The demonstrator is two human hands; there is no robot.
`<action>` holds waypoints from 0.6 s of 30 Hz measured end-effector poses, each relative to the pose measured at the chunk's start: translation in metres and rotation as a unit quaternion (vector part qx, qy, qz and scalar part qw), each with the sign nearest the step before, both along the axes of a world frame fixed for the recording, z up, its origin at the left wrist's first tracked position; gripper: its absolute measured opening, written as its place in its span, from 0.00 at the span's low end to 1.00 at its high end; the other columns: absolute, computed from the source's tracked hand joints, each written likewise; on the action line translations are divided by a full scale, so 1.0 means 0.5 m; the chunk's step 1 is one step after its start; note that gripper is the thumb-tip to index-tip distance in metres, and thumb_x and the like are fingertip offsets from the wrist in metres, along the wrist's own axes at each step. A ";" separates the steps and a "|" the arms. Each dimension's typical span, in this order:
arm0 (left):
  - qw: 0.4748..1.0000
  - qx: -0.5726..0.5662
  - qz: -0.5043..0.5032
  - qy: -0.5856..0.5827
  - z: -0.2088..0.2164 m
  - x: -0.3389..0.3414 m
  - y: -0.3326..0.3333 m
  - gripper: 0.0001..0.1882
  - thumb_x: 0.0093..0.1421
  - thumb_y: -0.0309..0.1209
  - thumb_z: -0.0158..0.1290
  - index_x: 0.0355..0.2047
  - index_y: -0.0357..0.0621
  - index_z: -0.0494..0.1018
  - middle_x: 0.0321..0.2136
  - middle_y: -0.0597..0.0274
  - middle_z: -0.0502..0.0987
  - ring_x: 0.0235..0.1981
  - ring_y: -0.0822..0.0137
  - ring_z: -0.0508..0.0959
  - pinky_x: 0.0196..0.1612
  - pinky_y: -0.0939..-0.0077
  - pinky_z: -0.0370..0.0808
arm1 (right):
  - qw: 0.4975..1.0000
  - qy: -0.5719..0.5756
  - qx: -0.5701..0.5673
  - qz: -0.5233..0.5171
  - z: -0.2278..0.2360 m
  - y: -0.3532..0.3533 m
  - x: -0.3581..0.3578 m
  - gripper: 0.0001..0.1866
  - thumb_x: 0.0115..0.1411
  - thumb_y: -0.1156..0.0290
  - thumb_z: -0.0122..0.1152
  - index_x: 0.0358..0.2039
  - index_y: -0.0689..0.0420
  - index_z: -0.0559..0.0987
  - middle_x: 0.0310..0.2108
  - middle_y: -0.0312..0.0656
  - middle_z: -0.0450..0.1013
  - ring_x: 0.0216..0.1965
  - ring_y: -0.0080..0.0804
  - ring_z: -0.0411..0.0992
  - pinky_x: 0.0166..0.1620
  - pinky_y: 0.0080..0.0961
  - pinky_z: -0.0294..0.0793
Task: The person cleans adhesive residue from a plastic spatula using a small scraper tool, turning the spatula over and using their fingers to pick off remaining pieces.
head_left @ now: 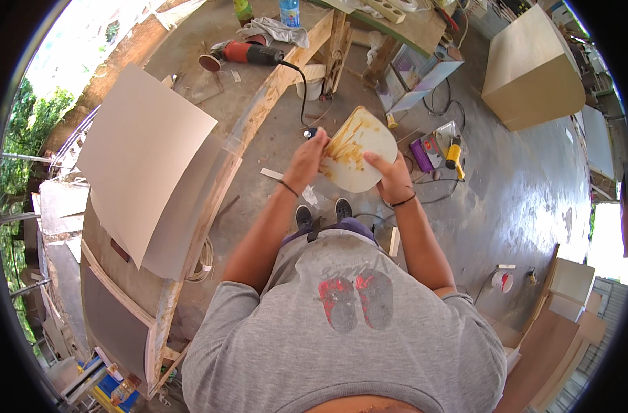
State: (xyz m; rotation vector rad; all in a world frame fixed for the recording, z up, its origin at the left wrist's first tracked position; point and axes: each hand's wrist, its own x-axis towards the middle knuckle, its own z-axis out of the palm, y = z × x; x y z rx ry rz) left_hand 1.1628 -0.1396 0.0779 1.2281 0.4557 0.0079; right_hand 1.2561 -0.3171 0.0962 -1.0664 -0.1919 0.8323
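Note:
A pale, flat board with rounded corners (376,135) is held up in front of me, its face streaked with yellow-brown smears. My right hand (395,177) grips its right lower edge, the thumb lying on the smeared face. At the left edge my left hand (305,164) is closed against the board, its fingertips partly hidden. A small dark object with a shiny end (310,132) shows beside the left fingers; whether it is in the hand or behind it I cannot tell.
On the workbench to my left lie a red and black angle grinder (248,54), a rag (276,31) and a large pale sheet (142,155). On the floor ahead are a purple box (424,155), a yellow and black tool (454,153) and loose cables. A big wooden box (530,76) stands far right.

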 end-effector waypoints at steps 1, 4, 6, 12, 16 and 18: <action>0.990 -0.135 0.005 -0.031 0.011 -0.015 0.005 0.16 0.61 0.38 0.50 0.39 0.36 0.71 0.32 0.67 0.76 0.29 0.76 0.75 0.35 0.80 0.73 | 1.000 0.015 0.006 0.004 0.005 -0.005 0.003 0.22 0.53 0.76 0.60 0.49 0.65 0.69 0.44 0.45 0.72 0.45 0.32 0.72 0.47 0.27 0.72; 0.988 -0.035 -0.104 -0.105 0.018 -0.045 0.010 0.17 0.59 0.35 0.54 0.42 0.35 0.68 0.34 0.64 0.76 0.29 0.75 0.76 0.36 0.79 0.76 | 0.998 0.045 0.029 0.029 0.012 -0.015 0.007 0.20 0.54 0.76 0.59 0.48 0.65 0.69 0.43 0.46 0.72 0.44 0.33 0.73 0.46 0.28 0.73; 0.990 -0.043 -0.119 -0.061 0.003 -0.052 0.025 0.18 0.58 0.34 0.55 0.43 0.35 0.67 0.33 0.63 0.76 0.29 0.76 0.76 0.35 0.80 0.77 | 0.997 0.050 0.035 0.052 0.022 -0.012 -0.003 0.20 0.54 0.76 0.58 0.48 0.65 0.70 0.43 0.46 0.73 0.43 0.33 0.73 0.46 0.28 0.73; 0.997 -0.014 -0.066 -0.036 -0.040 -0.067 0.021 0.16 0.57 0.38 0.57 0.34 0.38 0.69 0.26 0.68 0.74 0.25 0.79 0.75 0.28 0.83 0.76 | 0.999 0.009 0.002 0.049 0.028 0.006 -0.046 0.19 0.53 0.77 0.58 0.47 0.65 0.71 0.41 0.43 0.74 0.42 0.29 0.73 0.45 0.24 0.72; 0.995 0.098 0.000 -0.008 -0.092 -0.063 0.022 0.17 0.58 0.44 0.55 0.30 0.42 0.70 0.23 0.71 0.72 0.18 0.81 0.69 0.20 0.84 0.67 | 0.988 -0.119 -0.097 0.034 0.001 0.023 -0.087 0.18 0.54 0.76 0.59 0.46 0.65 0.72 0.41 0.40 0.74 0.41 0.25 0.72 0.44 0.22 0.71; 0.998 0.063 0.031 -0.008 -0.114 -0.052 0.020 0.17 0.59 0.45 0.53 0.30 0.42 0.70 0.24 0.71 0.71 0.19 0.82 0.67 0.20 0.84 0.64 | 0.984 -0.138 -0.109 0.037 -0.011 0.028 -0.095 0.18 0.55 0.76 0.59 0.46 0.65 0.71 0.41 0.40 0.74 0.40 0.24 0.72 0.44 0.21 0.71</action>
